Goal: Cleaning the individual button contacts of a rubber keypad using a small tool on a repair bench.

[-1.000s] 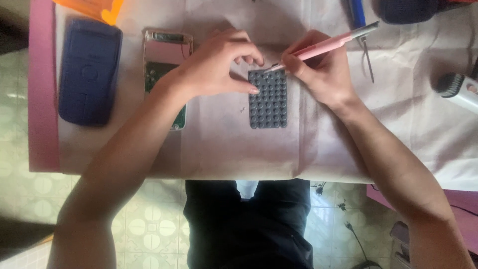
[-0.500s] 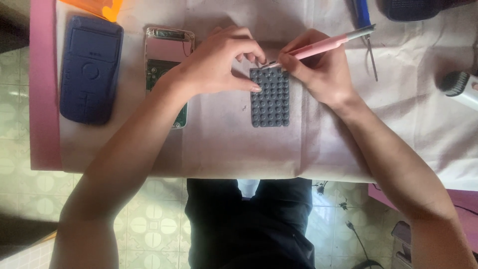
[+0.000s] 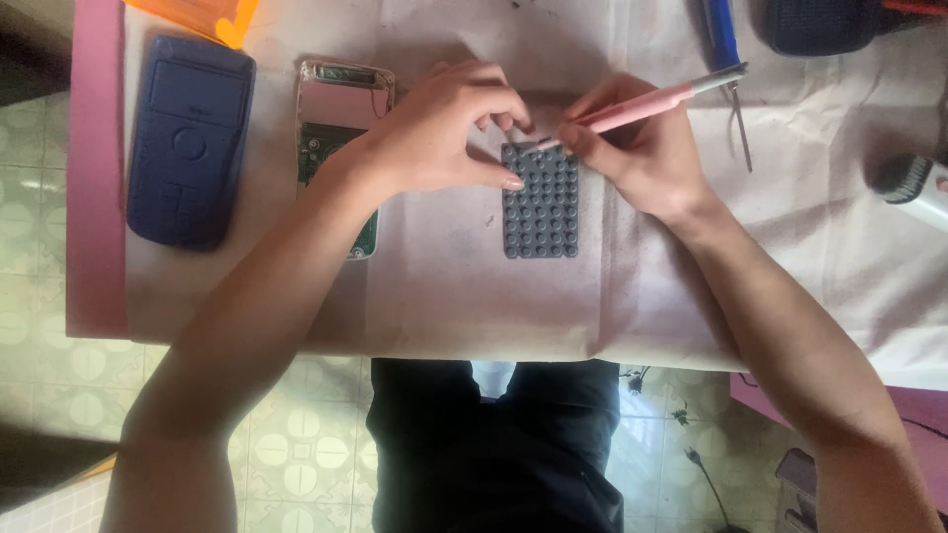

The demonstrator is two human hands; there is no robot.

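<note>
From the head camera, you are looking straight down at a counter (image 3: 434, 296) draped in a pale cloth. Your left hand (image 3: 444, 133) is resting at the upper left corner of a dark grey rubber keypad mat (image 3: 540, 202), thumb stretched along its left edge and the fingers curled down at its top edge, seemingly pinning it flat so it cannot slide. It is pressing rather than gripping; nothing is enclosed in that hand. Your right hand (image 3: 642, 148) is closed in a pen-style hold around a pink-handled tool (image 3: 642, 104), its tip angled down at the mat's top edge, just beside your left fingertips, which is probably giving you fine control at that spot. The mat is lying near the middle of the cloth, studs up. To the left, an opened phone body with its circuit board exposed (image 3: 341, 148) is partly under your left forearm, and a dark blue phone casing (image 3: 188, 138) is lying further left. Tweezers (image 3: 741, 128) are lying beyond your right hand.
</note>
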